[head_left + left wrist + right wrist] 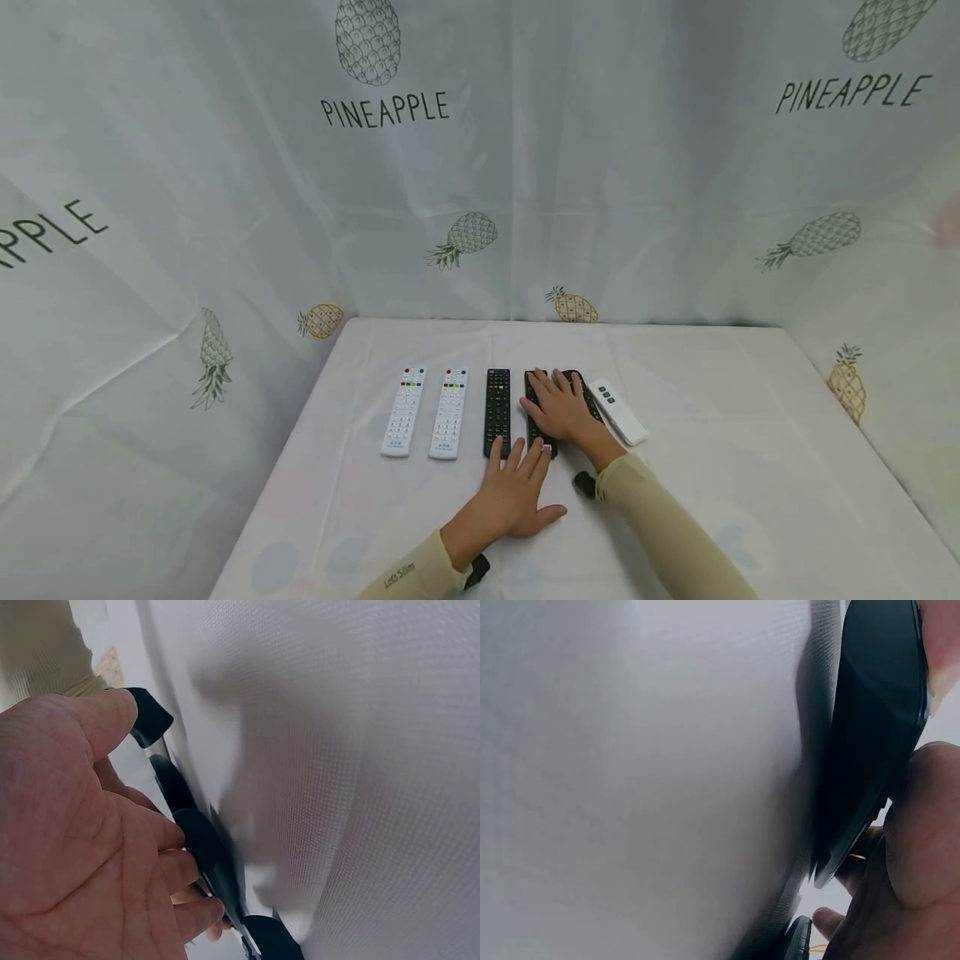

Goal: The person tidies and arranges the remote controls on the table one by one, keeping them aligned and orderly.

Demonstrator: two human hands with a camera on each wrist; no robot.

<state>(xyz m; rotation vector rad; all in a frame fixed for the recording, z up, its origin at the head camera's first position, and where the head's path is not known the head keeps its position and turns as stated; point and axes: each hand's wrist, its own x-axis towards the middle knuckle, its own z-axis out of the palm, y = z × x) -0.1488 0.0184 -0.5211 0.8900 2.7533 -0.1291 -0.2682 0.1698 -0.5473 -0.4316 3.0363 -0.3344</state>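
A row of remote controls lies on the table. Spread fingers of my left hand (517,496) reach the near ends of the left black remote (497,400) and the middle black remote (534,432). My right hand (566,412) lies flat across the middle black remote and the right black remote (592,403), covering parts of both. In the left wrist view, the left fingertips are at the dark remote ends (199,836), and the palm shows. Close up in the right wrist view, a black remote (874,720) is beside the right hand (926,832).
Two white remotes with coloured buttons, one outer (403,412) and one inner (449,415), lie to the left. A slim white remote (618,412) lies slanted at the right. Pale cloth covers the table (712,400); a pineapple-print curtain (615,167) hangs behind.
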